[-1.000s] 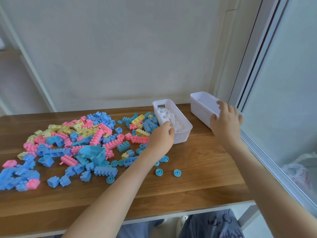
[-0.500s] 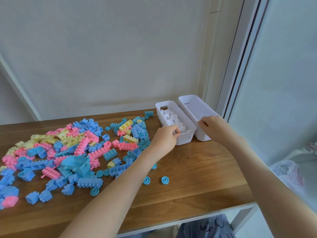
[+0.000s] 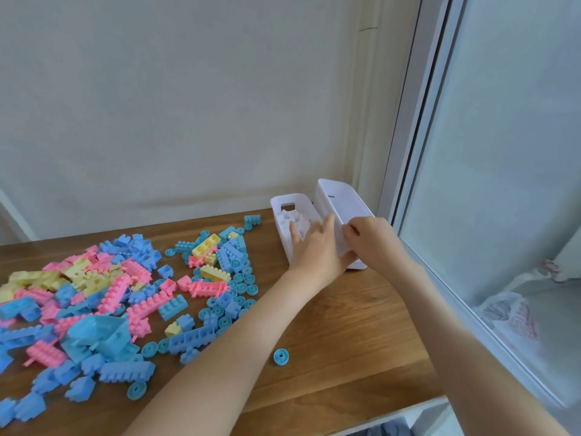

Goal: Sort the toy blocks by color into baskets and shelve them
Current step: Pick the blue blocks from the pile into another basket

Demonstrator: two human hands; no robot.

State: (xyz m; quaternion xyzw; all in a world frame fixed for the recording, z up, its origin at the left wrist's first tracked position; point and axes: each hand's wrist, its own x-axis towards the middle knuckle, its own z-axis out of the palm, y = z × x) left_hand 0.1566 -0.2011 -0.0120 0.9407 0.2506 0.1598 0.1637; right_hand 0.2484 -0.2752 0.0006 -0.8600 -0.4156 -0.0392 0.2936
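Toy blocks (image 3: 125, 294) in pink, blue and yellow lie unsorted on the bench (image 3: 345, 325), left of the white-block basket (image 3: 276, 215). Only the whites look binned. Your left grip (image 3: 317, 250) rests flat-fingered over that basket. Your right grip (image 3: 374, 240) clutches the empty basket (image 3: 342, 199), tilted against its right side. Shelving not yet done.

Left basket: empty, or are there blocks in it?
Not empty: white blocks lie piled inside the left basket, beyond the left hand reaching over its near end.
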